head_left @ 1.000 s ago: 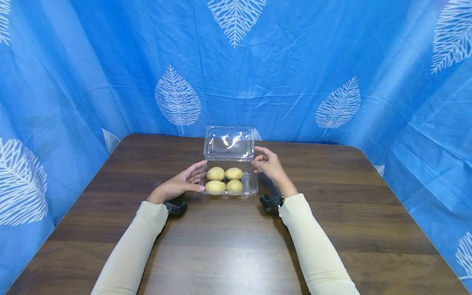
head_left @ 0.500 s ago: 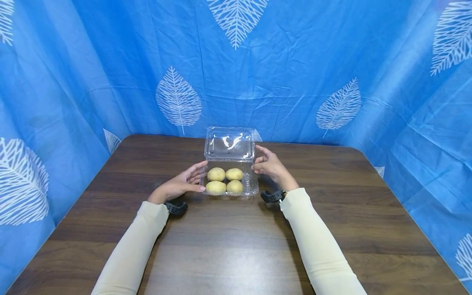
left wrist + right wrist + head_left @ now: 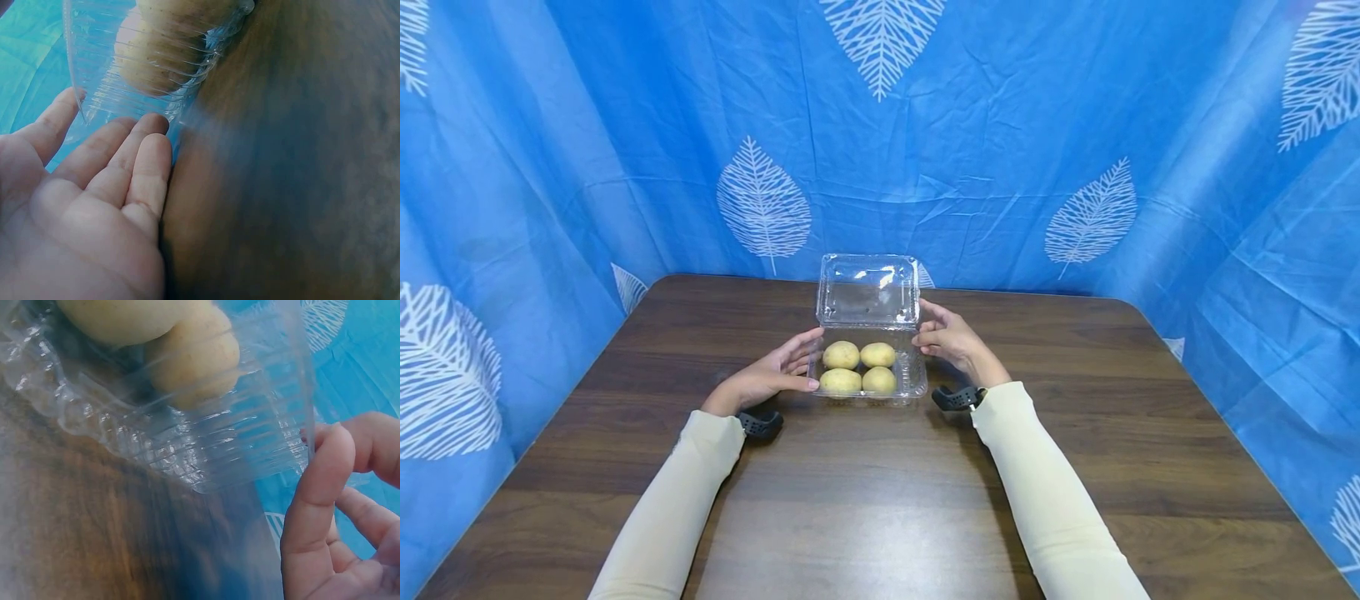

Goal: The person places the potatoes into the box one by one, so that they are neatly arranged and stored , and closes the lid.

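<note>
A clear plastic clamshell container sits on the table with its hinged lid raised at the back. Inside its base lie several yellow potatoes in two rows. At the container's left side is my left hand, fingers fairly straight, the thumb at the front corner and fingertips right at the ribbed wall. On the right, my right hand pinches the base's thin rim between thumb and a bent finger, near the hinge. Other fingers of this hand stay partly hidden behind the thumb.
Dark wood-grain table extends all round the container. A blue curtain with white leaf prints hangs behind and at both sides. Each wrist wears a black strap below a cream sleeve.
The glare on the raised lid has shifted, and its top edge stands slightly higher than half a second ago. My right wrist has moved up slightly since a second ago; the potatoes keep their arrangement.
</note>
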Available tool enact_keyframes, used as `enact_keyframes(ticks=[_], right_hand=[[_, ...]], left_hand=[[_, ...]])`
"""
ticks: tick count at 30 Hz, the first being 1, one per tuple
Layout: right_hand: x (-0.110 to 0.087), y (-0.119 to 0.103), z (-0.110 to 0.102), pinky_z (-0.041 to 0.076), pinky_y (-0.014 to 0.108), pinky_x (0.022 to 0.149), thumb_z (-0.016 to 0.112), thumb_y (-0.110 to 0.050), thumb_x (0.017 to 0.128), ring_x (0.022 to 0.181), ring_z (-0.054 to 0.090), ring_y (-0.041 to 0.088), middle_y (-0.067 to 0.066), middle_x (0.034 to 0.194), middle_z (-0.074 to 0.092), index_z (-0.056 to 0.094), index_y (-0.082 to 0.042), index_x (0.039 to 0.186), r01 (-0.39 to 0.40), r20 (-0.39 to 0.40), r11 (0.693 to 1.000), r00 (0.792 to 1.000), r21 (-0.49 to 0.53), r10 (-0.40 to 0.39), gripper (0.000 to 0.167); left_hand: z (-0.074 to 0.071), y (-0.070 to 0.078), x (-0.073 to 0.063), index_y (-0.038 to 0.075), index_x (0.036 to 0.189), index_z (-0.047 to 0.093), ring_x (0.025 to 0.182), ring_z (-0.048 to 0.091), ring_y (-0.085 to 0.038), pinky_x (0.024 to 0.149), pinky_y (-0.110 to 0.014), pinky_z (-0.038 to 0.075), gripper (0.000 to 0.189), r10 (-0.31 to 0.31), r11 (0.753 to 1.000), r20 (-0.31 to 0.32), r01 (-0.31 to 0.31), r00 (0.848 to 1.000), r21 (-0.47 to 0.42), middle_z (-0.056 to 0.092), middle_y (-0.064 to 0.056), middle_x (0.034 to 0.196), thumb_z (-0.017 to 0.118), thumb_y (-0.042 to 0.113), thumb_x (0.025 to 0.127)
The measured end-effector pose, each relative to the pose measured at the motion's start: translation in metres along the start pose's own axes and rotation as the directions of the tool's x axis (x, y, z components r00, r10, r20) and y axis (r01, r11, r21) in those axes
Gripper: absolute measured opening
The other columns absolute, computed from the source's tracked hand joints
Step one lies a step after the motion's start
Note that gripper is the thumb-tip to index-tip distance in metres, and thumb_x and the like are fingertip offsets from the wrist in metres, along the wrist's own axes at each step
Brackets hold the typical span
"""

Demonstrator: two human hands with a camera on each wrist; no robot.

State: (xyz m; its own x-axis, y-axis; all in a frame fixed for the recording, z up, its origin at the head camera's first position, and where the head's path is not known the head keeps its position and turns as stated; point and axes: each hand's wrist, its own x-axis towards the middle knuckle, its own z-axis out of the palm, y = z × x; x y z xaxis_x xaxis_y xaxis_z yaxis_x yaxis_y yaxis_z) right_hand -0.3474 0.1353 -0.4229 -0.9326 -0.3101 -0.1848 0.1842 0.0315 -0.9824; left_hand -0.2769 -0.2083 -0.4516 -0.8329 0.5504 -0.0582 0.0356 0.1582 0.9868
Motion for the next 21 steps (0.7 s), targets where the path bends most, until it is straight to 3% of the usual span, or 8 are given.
enact_keyframes(ticks=[21], right_hand=[[-0.021, 0.002, 0.0, 0.06, 0.02, 0.069, 0.065, 0.018, 0.093, 0.081, 0.066, 0.009, 0.002, 0.1, 0.057, 0.029, -0.01, 0.172, 0.095, 0.021, 0.994, 0.995, -0.051, -0.094, 0.091]], left_hand=[[0.0, -0.002, 0.001, 0.006, 0.174, 0.009, 0.165, 0.01, -0.045, 0.133, -0.058, 0.014, 0.1, 0.004, 1.0, 0.002, -0.004, 1.0, -0.007, 0.007, -0.021, 0.18, 0.075, 0.009, 0.1]])
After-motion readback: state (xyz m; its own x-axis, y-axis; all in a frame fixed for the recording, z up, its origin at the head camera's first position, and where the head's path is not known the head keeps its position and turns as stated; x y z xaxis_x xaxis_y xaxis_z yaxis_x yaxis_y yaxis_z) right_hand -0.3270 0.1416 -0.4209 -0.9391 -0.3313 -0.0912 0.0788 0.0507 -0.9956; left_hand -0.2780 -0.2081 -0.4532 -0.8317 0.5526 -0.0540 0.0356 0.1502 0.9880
